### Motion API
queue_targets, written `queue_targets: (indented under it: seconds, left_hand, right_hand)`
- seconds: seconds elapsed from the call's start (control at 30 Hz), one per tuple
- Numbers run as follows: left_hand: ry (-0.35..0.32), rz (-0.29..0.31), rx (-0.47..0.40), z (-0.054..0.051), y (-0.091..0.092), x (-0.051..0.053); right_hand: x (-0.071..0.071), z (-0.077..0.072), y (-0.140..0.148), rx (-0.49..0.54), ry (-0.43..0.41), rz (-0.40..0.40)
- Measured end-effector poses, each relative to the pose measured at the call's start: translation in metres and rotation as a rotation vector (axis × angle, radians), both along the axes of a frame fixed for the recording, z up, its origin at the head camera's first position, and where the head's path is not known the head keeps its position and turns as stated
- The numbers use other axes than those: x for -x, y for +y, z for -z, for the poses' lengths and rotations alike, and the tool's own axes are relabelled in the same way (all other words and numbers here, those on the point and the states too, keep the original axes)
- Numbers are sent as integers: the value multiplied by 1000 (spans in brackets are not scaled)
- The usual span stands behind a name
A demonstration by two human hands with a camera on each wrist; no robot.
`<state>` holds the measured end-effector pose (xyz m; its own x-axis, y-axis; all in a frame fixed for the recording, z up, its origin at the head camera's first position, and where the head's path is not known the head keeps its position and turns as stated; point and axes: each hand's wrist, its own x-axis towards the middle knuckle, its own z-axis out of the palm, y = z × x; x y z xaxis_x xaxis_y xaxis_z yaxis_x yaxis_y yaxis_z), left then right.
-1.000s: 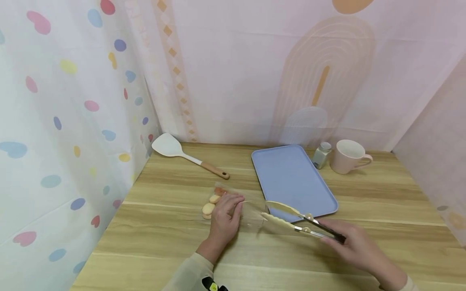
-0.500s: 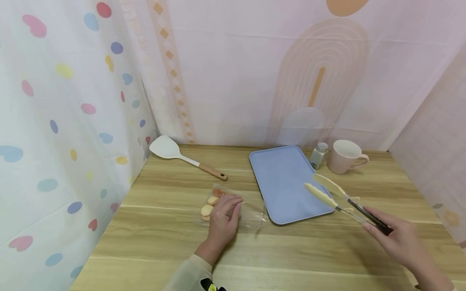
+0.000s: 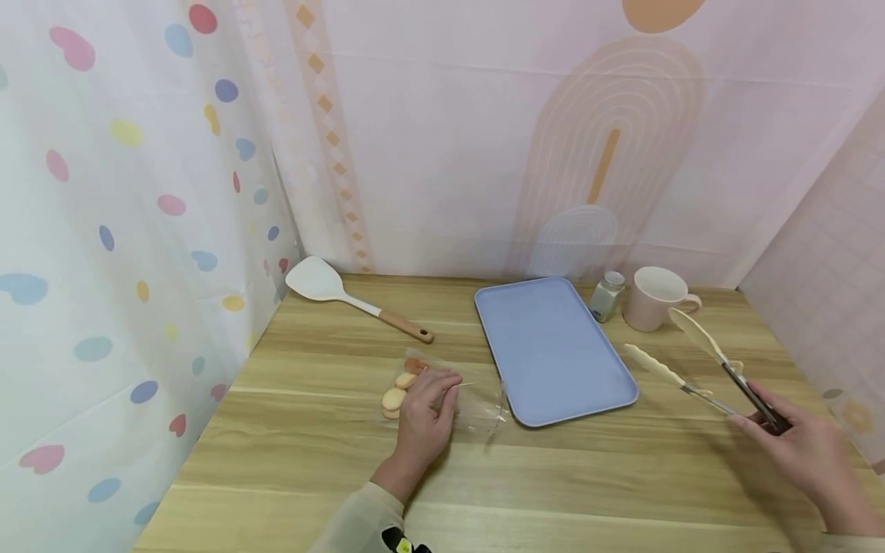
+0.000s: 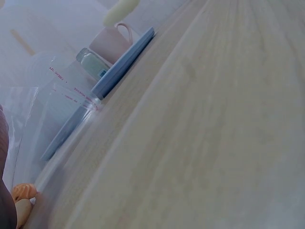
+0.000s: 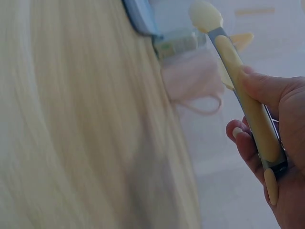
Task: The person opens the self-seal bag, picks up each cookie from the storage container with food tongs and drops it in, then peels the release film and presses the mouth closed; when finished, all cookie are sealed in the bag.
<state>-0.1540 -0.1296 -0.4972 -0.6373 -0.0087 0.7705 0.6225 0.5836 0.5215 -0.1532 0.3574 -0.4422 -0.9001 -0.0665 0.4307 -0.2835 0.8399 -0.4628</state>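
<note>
My left hand [image 3: 423, 418] pinches the upper film of a clear plastic bag [image 3: 477, 413] on the table. Several round pale cookies [image 3: 393, 399] and an orange-brown one [image 3: 416, 365] lie in the bag's left end, partly behind the hand. Red print shows on the raised bag film [image 4: 52, 102] in the left wrist view. Off to the right, my right hand [image 3: 805, 453] grips a pair of tongs [image 3: 700, 335] by the handles, above the table. The cream tips stand apart with nothing between them. Thumb and fingers wrap the handles of the tongs [image 5: 248, 102] in the right wrist view.
A blue tray [image 3: 553, 349] lies between the bag and the tongs. Behind it stand a glass shaker jar [image 3: 606, 298] and a pink mug [image 3: 653, 299], close to the tong tips in the head view. A white spatula [image 3: 318, 280] with a wooden handle lies back left.
My right hand has carried the tongs rightward, away from the bag and past the tray, and their tips have spread wider. My left hand has stayed at the bag.
</note>
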Motion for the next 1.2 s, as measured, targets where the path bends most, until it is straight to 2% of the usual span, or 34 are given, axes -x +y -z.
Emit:
queue_targets:
  seconds: [0.33, 0.57, 0.93, 1.2]
  left_hand:
    - [-3, -2, -2, 0, 0, 0]
    - [-3, -2, -3, -1, 0, -1]
    - [-7, 0, 1, -1, 0, -1]
    - [-10, -3, 7, -1, 0, -1]
  right_hand:
    - [2, 18, 33, -39, -151, 96]
    - [8, 20, 40, -117, -232, 139]
    - [11, 25, 41, -152, -284, 130]
    - [13, 27, 38, -123, -336, 109]
